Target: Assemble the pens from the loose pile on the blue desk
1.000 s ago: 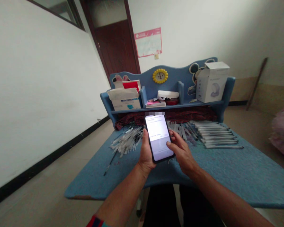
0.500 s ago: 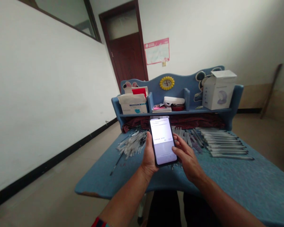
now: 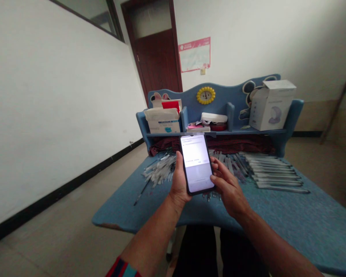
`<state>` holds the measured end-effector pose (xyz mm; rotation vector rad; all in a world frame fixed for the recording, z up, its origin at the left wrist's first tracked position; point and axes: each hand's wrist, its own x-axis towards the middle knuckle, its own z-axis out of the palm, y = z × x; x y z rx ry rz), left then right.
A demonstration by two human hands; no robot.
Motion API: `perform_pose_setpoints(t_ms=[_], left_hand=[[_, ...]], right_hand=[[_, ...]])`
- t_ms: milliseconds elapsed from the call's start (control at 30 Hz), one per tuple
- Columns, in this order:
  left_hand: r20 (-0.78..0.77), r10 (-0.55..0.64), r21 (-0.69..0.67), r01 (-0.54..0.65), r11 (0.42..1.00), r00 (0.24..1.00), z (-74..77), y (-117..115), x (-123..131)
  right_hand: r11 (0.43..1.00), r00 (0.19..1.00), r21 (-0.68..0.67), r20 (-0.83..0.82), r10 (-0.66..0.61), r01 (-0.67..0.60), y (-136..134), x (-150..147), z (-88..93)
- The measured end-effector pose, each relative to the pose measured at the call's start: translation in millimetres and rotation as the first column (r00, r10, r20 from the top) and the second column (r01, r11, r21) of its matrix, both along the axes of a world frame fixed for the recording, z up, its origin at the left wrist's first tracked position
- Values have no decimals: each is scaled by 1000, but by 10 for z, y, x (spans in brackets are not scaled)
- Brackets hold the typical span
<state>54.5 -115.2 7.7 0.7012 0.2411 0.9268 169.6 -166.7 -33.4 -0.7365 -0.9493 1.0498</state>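
Observation:
A smartphone point(image 3: 198, 165) with a lit screen is held upright over the desk, its display facing me. My left hand point(image 3: 179, 182) is wrapped round the phone's left edge, the thumb lying along its side. Against the right edge, my right hand point(image 3: 230, 190) grips with curled fingers, its thumb at the lower right of the screen. Behind the phone to the left lies a loose heap of thin clear pen-like sticks point(image 3: 161, 172). More of them lie in a neat row point(image 3: 276, 173) on the right. The phone hides part of the middle heap.
The blue desk point(image 3: 300, 219) has a raised shelf at its back. On it stand a mask box point(image 3: 164, 126), a small stack of papers point(image 3: 198, 129), a white carton point(image 3: 272, 109) and a yellow flower-shaped clock point(image 3: 205, 95). A dark red cloth point(image 3: 233, 145) lies under the shelf.
The camera view has shifted slightly, so the phone and shelf appear a little higher. Both hands keep their hold on the phone, and the screen looks the same.

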Motion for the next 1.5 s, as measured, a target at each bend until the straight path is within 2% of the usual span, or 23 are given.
perform_pose_setpoints(t_ms=[300,933,1500], left_hand=[[-38,-2,23,2,1000,999,-87,36,-61],[85,-15,31,13,999,996,-286,93,-169],[104,-4,12,3,1000,995,-253,53,-137]], right_hand=[[995,994,1,29,102,-102,-14,-7,-15],[988,987,3,62,151,-152,18,-88,-91],[987,985,2,63,158,-158,31,-71,-111]])
